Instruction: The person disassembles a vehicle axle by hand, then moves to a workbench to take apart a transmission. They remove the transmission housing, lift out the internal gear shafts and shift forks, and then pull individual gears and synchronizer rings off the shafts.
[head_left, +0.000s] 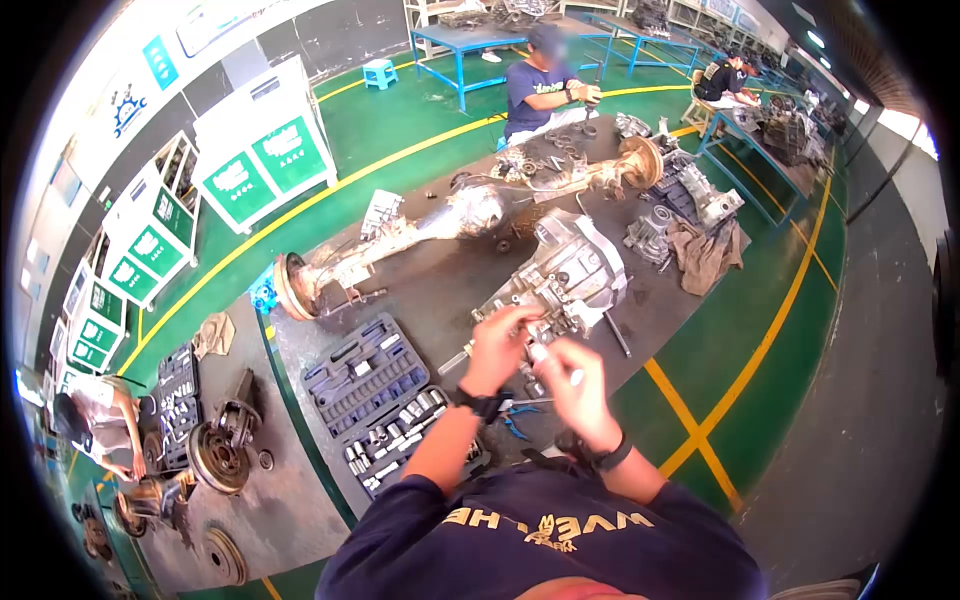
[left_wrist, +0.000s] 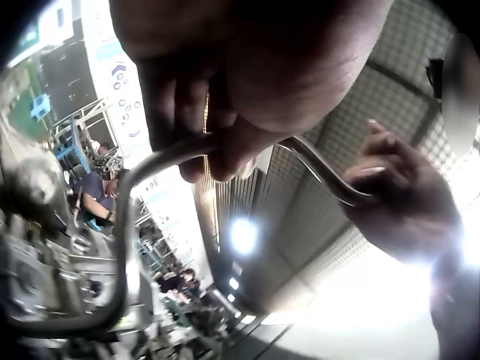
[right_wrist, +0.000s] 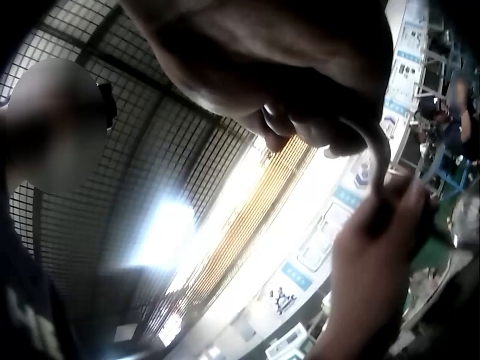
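Observation:
A bent, crank-shaped metal rod (left_wrist: 127,255) runs through my left hand (left_wrist: 225,97) to my right hand (left_wrist: 405,199) in the left wrist view. In the head view, my left hand (head_left: 495,352) and right hand (head_left: 578,392) are close together in front of the metal gear housing (head_left: 572,265). My left fingers curl round the rod's middle; my right hand grips its end. The right wrist view has the curved rod (right_wrist: 381,154) between my right hand (right_wrist: 292,75) above and my left hand (right_wrist: 371,262) below. The rod's far end is hidden there.
Left of my hands lies an open socket case (head_left: 365,375), with blue-handled pliers (head_left: 515,425) nearby. An axle (head_left: 455,215) spans the table behind. A person (head_left: 540,90) works across it; another (head_left: 100,425) is at the left table. A cloth (head_left: 705,255) lies right.

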